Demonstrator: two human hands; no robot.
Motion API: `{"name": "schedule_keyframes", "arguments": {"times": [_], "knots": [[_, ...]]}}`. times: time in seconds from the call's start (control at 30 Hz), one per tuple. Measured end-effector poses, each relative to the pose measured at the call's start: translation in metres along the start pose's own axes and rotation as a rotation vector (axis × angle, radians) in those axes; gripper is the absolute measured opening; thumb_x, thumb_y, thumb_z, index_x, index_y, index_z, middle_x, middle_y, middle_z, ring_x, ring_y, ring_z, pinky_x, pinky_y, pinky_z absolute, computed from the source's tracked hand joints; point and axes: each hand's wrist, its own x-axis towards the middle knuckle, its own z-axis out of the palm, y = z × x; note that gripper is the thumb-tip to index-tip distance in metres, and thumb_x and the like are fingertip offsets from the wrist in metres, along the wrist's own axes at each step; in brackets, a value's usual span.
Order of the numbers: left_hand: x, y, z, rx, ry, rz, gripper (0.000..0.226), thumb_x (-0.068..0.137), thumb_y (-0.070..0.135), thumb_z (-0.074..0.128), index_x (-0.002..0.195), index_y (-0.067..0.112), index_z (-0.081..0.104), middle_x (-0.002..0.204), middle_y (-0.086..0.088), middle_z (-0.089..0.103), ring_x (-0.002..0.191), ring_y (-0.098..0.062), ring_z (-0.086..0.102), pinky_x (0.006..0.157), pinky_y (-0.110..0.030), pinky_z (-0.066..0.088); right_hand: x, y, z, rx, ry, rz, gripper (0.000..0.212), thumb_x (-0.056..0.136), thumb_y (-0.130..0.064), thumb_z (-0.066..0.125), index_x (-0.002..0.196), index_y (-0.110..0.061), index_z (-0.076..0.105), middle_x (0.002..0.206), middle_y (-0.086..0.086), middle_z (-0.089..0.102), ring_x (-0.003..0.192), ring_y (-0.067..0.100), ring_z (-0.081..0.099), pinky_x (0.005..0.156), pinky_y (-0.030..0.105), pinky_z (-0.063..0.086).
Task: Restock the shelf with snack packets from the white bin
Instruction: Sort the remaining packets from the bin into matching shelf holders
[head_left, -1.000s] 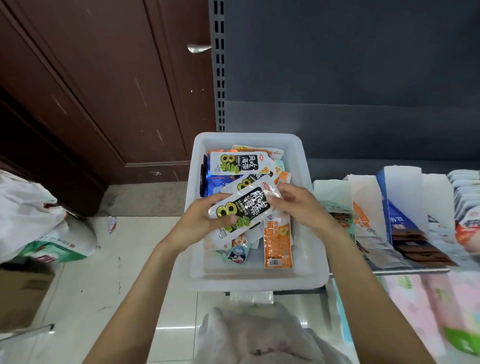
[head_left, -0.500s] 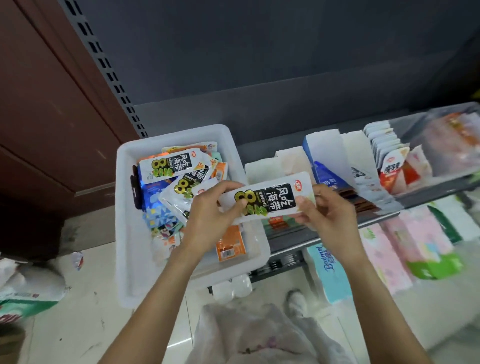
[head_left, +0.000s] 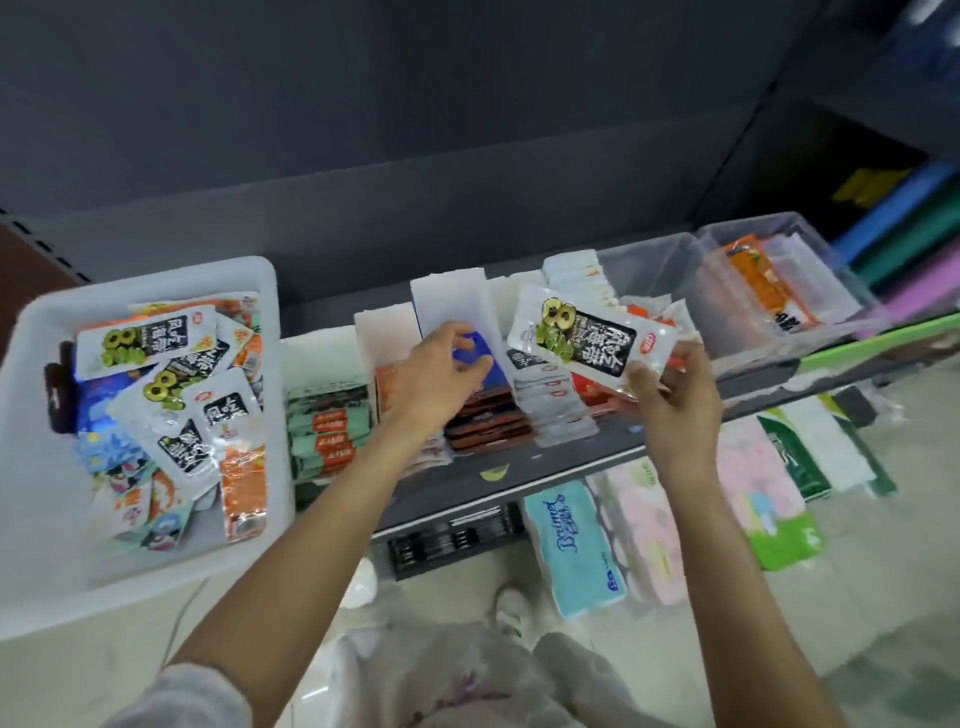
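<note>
The white bin (head_left: 41, 483) sits at the left with several mixed snack packets inside. My right hand (head_left: 670, 395) grips a white and black seaweed packet (head_left: 589, 338) by its right end, holding it tilted above the dark shelf (head_left: 498, 478). My left hand (head_left: 441, 369) hovers over the shelf rows with curled fingers, holding nothing, just above a blue carton (head_left: 480, 358). Rows of white, brown, green and orange packets stand on the shelf under both hands.
Clear plastic boxes (head_left: 779, 291) with orange packets stand at the shelf's right end. Tissue packs (head_left: 571, 551) are stacked on the floor under the shelf. A grey back panel rises behind. A plastic bag (head_left: 441, 675) lies near my feet.
The packet has travelled right from over the bin to above the shelf rows. My left hand has let go of it; only the right hand holds it now. The view has swung right.
</note>
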Motion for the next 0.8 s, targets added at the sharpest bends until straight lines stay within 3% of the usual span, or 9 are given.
{"name": "schedule_keyframes", "arguments": {"times": [0.13, 0.2, 0.27, 0.33, 0.47, 0.53, 0.67, 0.73, 0.8], "knots": [[0.024, 0.011, 0.026, 0.052, 0.004, -0.1, 0.053, 0.087, 0.033, 0.064, 0.133, 0.015, 0.043, 0.117, -0.002, 0.063, 0.098, -0.021, 0.063, 0.089, -0.03, 0.048, 0.038, 0.006, 0.006, -0.189, -0.087, -0.101, 0.012, 0.091, -0.015, 0.058, 0.099, -0.016, 0.048, 0.087, 0.004, 0.068, 0.077, 0.024, 0.067, 0.068, 0.047, 0.055], [0.031, 0.016, 0.035, 0.048, 0.005, -0.127, 0.057, 0.086, 0.03, 0.067, 0.134, 0.015, 0.041, 0.115, -0.004, 0.064, 0.093, -0.023, 0.065, 0.088, -0.038, 0.052, 0.052, 0.006, 0.011, -0.274, -0.129, -0.17, 0.012, 0.093, -0.015, 0.056, 0.102, -0.012, 0.05, 0.093, 0.009, 0.07, 0.075, 0.025, 0.067, 0.063, 0.037, 0.054], [0.034, 0.019, 0.041, 0.066, 0.005, -0.135, 0.058, 0.085, 0.025, 0.068, 0.134, 0.015, 0.04, 0.114, -0.006, 0.064, 0.093, -0.022, 0.064, 0.09, -0.034, 0.05, 0.061, 0.004, 0.015, -0.409, -0.136, -0.295, 0.013, 0.094, -0.016, 0.055, 0.103, -0.009, 0.051, 0.094, 0.009, 0.07, 0.069, 0.021, 0.065, 0.052, 0.025, 0.045], [0.036, 0.022, 0.043, 0.094, 0.012, -0.137, 0.057, 0.084, 0.021, 0.068, 0.134, 0.014, 0.04, 0.112, -0.005, 0.064, 0.097, -0.02, 0.061, 0.087, -0.027, 0.044, 0.066, 0.001, 0.021, -0.545, -0.123, -0.462, 0.014, 0.094, -0.019, 0.055, 0.103, -0.009, 0.054, 0.086, 0.01, 0.07, 0.062, 0.022, 0.063, 0.05, 0.019, 0.038], [0.04, 0.021, 0.045, 0.118, 0.028, -0.157, 0.057, 0.082, 0.02, 0.07, 0.132, 0.016, 0.042, 0.111, -0.003, 0.065, 0.099, -0.021, 0.062, 0.085, -0.028, 0.045, 0.078, 0.004, 0.036, -0.785, -0.214, -0.823, 0.005, 0.089, -0.015, 0.06, 0.093, -0.014, 0.056, 0.059, 0.002, 0.062, 0.047, 0.019, 0.059, 0.043, 0.025, 0.047], [0.041, 0.019, 0.044, 0.133, 0.034, -0.17, 0.058, 0.081, 0.018, 0.071, 0.131, 0.018, 0.043, 0.11, -0.001, 0.066, 0.099, -0.021, 0.062, 0.085, -0.028, 0.044, 0.08, 0.007, 0.044, -0.874, -0.271, -0.93, 0.015, 0.074, -0.006, 0.07, 0.085, -0.014, 0.063, 0.059, 0.001, 0.063, 0.055, 0.019, 0.062, 0.048, 0.026, 0.048], [0.041, 0.018, 0.044, 0.139, 0.043, -0.171, 0.058, 0.081, 0.02, 0.071, 0.133, 0.02, 0.044, 0.109, 0.0, 0.066, 0.096, -0.02, 0.062, 0.081, -0.024, 0.043, 0.078, 0.022, 0.05, -0.999, -0.38, -1.015, 0.015, 0.065, -0.005, 0.072, 0.079, -0.012, 0.073, 0.09, 0.007, 0.072, 0.102, 0.031, 0.06, 0.08, 0.037, 0.048], [0.04, 0.019, 0.043, 0.137, 0.042, -0.172, 0.059, 0.081, 0.023, 0.072, 0.133, 0.021, 0.044, 0.11, 0.0, 0.065, 0.095, -0.019, 0.062, 0.08, -0.022, 0.042, 0.076, 0.028, 0.049, -1.026, -0.428, -0.983, 0.018, 0.068, -0.008, 0.072, 0.084, -0.014, 0.076, 0.094, 0.006, 0.069, 0.103, 0.031, 0.055, 0.08, 0.04, 0.044], [0.04, 0.02, 0.043, 0.146, 0.039, -0.174, 0.06, 0.081, 0.024, 0.072, 0.133, 0.021, 0.043, 0.111, 0.0, 0.065, 0.097, -0.019, 0.062, 0.085, -0.026, 0.043, 0.074, 0.029, 0.047, -1.067, -0.456, -0.976, 0.018, 0.069, -0.009, 0.072, 0.086, -0.015, 0.075, 0.083, 0.003, 0.068, 0.095, 0.028, 0.055, 0.077, 0.039, 0.039]]}}
